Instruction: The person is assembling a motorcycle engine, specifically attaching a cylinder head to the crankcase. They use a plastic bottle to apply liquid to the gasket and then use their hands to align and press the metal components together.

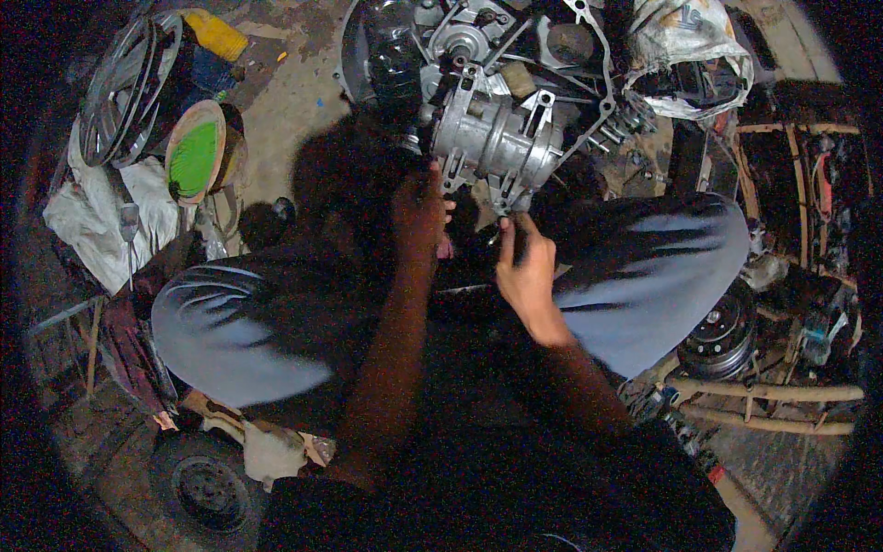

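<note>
A silver cylindrical metal housing (495,138) with slotted lugs lies tilted in front of me, near the top of the head view. My left hand (423,210), mostly in shadow, is closed at its lower left end, thumb against the metal and fingers curled. My right hand (529,262) pinches thumb and forefinger at the tip of a lower lug. Whatever small piece sits between those fingertips is too small to name. Just beyond lies a larger open machine casing (602,64) with a round hub (460,44) inside.
Wheel rims (120,92), a green-lined round dish (196,155) and a white sack (156,202) stand at the left. Another white sack (685,55) and a coil spring (635,120) are at the far right. A small tyre (207,488) lies behind my left knee; wooden bars (768,391) lie right.
</note>
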Motion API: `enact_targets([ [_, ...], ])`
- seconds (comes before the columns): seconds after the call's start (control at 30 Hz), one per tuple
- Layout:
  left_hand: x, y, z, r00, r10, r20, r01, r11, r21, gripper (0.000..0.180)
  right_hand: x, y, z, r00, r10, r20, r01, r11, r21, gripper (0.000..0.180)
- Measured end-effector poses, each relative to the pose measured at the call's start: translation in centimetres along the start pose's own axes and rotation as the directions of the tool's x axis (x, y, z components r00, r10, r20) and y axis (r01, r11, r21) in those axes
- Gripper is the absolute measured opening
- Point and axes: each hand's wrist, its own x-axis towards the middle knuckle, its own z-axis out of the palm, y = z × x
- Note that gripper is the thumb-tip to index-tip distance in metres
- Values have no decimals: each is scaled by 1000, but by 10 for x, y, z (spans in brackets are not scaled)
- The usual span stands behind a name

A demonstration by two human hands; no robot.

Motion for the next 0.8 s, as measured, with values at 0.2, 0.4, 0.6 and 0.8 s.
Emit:
enact_targets([
  [0.2,2,-8,-2,1000,-31,1,31,999,-14,52,-2,7,-3,998,53,-17,-53,997,-55,17],
  [0.4,5,-9,-4,999,-38,3,38,999,13,55,5,1,2,997,76,-28,-77,997,-3,15],
  [0.6,3,-2,-6,999,-34,27,34,999,16,54,2,9,0,995,2,-98,0,1000,20,13],
  [0.8,-6,3,-1,1000,-24,-19,24,1000,-15,53,7,10,0,997,-23,-80,29,997,71,22],
])
